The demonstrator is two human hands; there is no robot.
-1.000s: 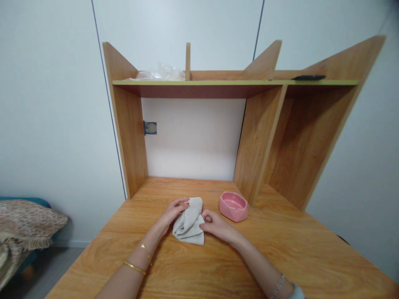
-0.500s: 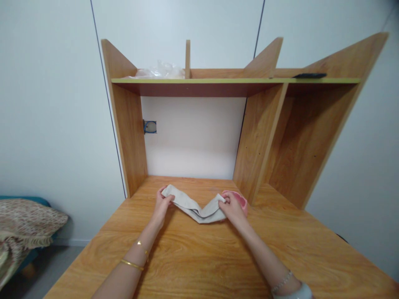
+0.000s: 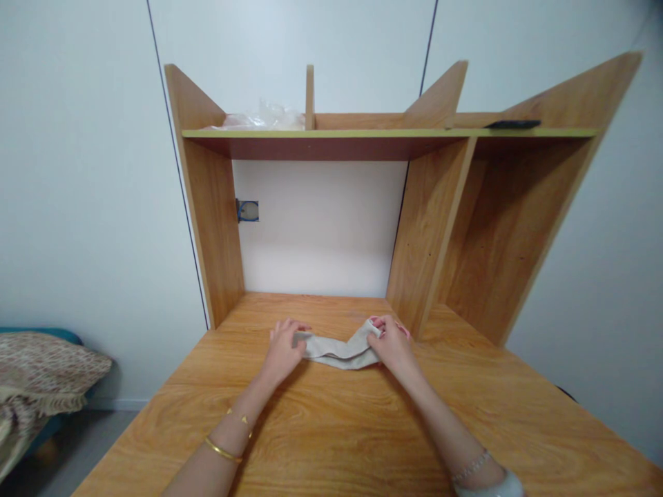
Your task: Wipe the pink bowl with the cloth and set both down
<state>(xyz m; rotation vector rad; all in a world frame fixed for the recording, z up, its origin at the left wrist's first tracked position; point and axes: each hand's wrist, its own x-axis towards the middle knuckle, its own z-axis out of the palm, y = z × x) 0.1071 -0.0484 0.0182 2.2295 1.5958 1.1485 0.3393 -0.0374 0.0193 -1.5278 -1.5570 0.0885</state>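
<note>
A pale grey cloth (image 3: 334, 348) hangs stretched between my two hands just above the wooden desk (image 3: 331, 428). My left hand (image 3: 282, 348) is closed on the cloth's left end. My right hand (image 3: 392, 343) pinches the right end, slightly higher. The cloth sags in the middle and touches the desk top. A pink ashtray (image 3: 407, 333) sits right behind my right hand and is almost wholly hidden by it.
A wooden hutch with upright dividers (image 3: 414, 235) rises at the back of the desk. Its top shelf (image 3: 388, 133) carries a crumpled clear plastic bag (image 3: 259, 119) at the left and a flat dark object (image 3: 512, 124) at the right. A bed with a patterned blanket (image 3: 36, 373) is at the lower left.
The cloth was bunched between my hands a second ago. My hands have since moved apart and away from me, pulling it out into a long strip. My right hand now covers the pink ashtray.
</note>
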